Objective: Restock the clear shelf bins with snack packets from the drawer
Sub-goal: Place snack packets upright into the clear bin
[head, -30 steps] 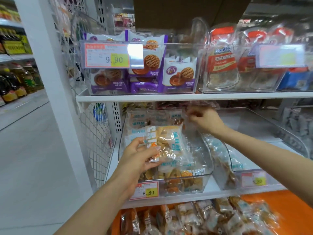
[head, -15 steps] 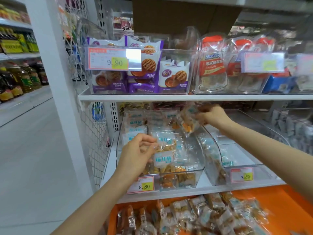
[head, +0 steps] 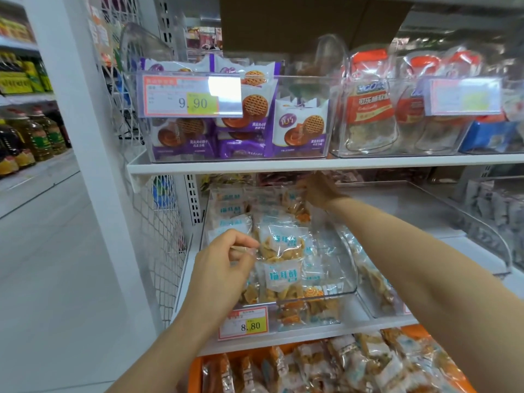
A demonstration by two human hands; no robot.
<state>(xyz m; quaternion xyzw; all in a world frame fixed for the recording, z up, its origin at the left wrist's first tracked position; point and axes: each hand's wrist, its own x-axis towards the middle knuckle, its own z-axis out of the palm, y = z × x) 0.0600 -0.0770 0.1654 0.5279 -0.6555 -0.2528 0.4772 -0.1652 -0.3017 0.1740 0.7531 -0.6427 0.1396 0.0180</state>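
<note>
Snack packets [head: 279, 245] in clear wrap with white-and-blue labels fill one bin [head: 350, 285] at the left end of the middle shelf [head: 283, 343]. They are stacked from front to back, and too many overlap to count.

The left hand [head: 221, 268] pinches the clear edge of a packet on top of the pile near the front, thumb against curled fingers. The right hand [head: 320, 191] is stretched to the back of the same bin, against a packet there. It is blurred, so I cannot tell whether it grips.

Three clear bins stand on this shelf: the filled one, a second bin [head: 377, 313] just beside it with a few packets along its left wall, and a third bin [head: 502, 245] at the far right. Below, one orange drawer [head: 195, 373] is heaped with more packets.

Two price tags can be read: the 8.80 tag [head: 243, 323] on the filled bin and the 9.90 tag [head: 181, 96] on the upper shelf [head: 283, 167]. That tag fronts a bin of purple biscuit packs [head: 300, 129], at least five, and red-labelled bags [head: 371, 109] stand beside them. One brown cardboard box [head: 297, 21] sits above.

A white wire mesh panel [head: 158, 222] closes the shelf's left end. Beyond it, a pale floor [head: 56, 265] runs past shelves of oil bottles [head: 37, 137].
</note>
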